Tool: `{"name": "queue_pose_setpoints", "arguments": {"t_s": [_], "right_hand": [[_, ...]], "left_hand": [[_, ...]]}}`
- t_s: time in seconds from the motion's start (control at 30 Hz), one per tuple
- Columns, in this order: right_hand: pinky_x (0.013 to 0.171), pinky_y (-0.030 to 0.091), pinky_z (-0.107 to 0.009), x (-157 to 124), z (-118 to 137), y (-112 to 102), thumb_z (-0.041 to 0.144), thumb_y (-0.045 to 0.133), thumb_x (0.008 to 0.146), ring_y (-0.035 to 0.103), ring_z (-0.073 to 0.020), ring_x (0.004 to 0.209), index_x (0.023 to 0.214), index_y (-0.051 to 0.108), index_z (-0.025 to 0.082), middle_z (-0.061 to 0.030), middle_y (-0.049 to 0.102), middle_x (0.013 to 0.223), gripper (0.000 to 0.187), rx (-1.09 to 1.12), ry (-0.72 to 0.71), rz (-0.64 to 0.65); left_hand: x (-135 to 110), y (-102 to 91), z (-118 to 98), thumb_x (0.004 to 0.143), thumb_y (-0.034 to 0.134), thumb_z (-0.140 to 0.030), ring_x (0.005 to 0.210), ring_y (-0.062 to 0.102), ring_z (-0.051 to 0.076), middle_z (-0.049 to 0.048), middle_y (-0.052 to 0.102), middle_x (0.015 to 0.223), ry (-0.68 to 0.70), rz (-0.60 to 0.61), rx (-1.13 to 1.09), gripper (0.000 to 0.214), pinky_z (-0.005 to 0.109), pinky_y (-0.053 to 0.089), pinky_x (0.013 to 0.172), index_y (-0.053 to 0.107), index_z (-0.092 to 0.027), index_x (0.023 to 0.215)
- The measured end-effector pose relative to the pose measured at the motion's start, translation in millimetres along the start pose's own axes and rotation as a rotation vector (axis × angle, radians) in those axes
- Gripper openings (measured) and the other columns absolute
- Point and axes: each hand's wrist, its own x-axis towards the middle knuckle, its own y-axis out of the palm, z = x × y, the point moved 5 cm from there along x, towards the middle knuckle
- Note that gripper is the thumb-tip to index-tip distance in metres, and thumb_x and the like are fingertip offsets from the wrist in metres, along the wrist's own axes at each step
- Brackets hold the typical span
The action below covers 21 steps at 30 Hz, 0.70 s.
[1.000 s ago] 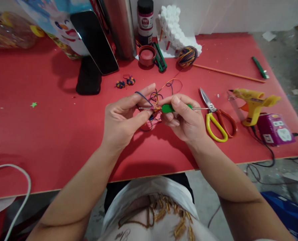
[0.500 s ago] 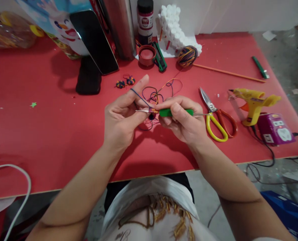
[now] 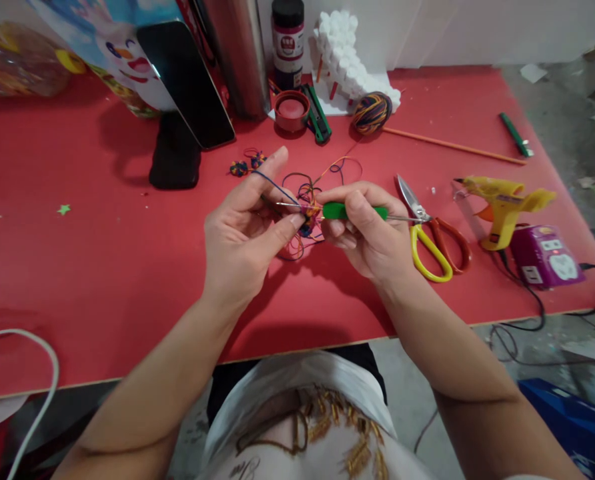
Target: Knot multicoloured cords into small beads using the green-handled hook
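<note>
My right hand grips a crochet hook by its green handle, with the thin metal tip pointing left. In my left hand a small multicoloured crochet piece is pinched between thumb and fingers. A dark blue strand of yarn runs taut from the raised left index finger to the piece, beside the hook's shaft. Loose yarn loops lie on the table behind my hands. Further back rests the yarn ball. Two small crocheted pieces lie beyond my left fingertips, one partly covered.
On the red table, scissors lie right of my right hand, then a yellow glue gun and a purple box. A phone leans at the back left. Near the ball are an orange stick and a green cutter.
The hook's tip has risen slightly and moved right, and more of the crochet piece shows. My left index finger has shifted left, now covering part of a small crocheted piece.
</note>
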Motion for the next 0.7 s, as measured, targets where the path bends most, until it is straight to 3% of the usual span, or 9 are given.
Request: {"name": "queue_pose_setpoints", "arguments": {"t_s": [0.23,0.37,0.5,0.6,0.67,0.7], "right_hand": [[0.049,0.039,-0.022,-1,-3,-1,0.045,0.08,0.099,0.051,-0.0075,0.056,0.1,0.086,0.021,0.0022,0.062,0.067,0.024,-0.036,0.009,-0.046],[0.049,0.04,-0.024,-1,-7,-1,0.049,0.08,0.097,0.048,-0.0086,0.055,0.101,0.085,0.023,0.0024,0.063,0.067,0.027,-0.045,-0.001,-0.071],[0.048,0.037,-0.024,-1,-6,2,0.045,0.078,0.1,0.049,-0.0087,0.054,0.102,0.087,0.023,0.0017,0.063,0.066,0.025,0.0,-0.034,0.055],[0.049,0.038,-0.025,-3,-2,4,0.042,0.077,0.101,0.053,-0.0098,0.056,0.104,0.088,0.024,0.0005,0.066,0.069,0.022,-0.015,-0.07,0.174],[0.049,0.038,-0.026,-3,0,4,0.043,0.076,0.102,0.053,-0.0099,0.056,0.106,0.089,0.024,0.0001,0.067,0.07,0.023,-0.022,-0.085,0.188],[0.049,0.038,-0.026,-3,1,3,0.043,0.076,0.102,0.052,-0.0096,0.055,0.106,0.089,0.025,0.0002,0.068,0.07,0.023,-0.018,-0.087,0.161]], "left_hand": [[4,-3.0,7,0.081,0.094,-0.017,0.086,0.068,0.016,0.0014,0.074,0.094,-0.045,0.008,-0.032,0.05,0.032,0.063,0.081,0.084,-0.033,0.127],[6,-5.0,9,0.077,0.094,-0.015,0.086,0.068,0.017,0.0021,0.075,0.094,-0.096,-0.008,-0.073,0.049,0.032,0.062,0.077,0.086,-0.034,0.122],[9,-6.4,13,0.074,0.099,-0.021,0.082,0.067,0.015,0.0012,0.074,0.089,-0.155,-0.001,-0.112,0.05,0.029,0.062,0.074,0.087,-0.035,0.12],[10,-4.3,8,0.072,0.101,-0.026,0.084,0.066,0.015,0.001,0.074,0.091,-0.067,0.031,-0.112,0.055,0.027,0.061,0.074,0.086,-0.035,0.124],[8,-2.1,3,0.072,0.102,-0.026,0.084,0.065,0.014,0.0012,0.075,0.093,0.007,0.04,-0.1,0.059,0.025,0.061,0.074,0.085,-0.035,0.127],[7,-0.9,3,0.075,0.1,-0.023,0.087,0.066,0.015,0.0015,0.075,0.096,-0.024,0.043,-0.073,0.059,0.028,0.062,0.078,0.084,-0.036,0.13]]}}
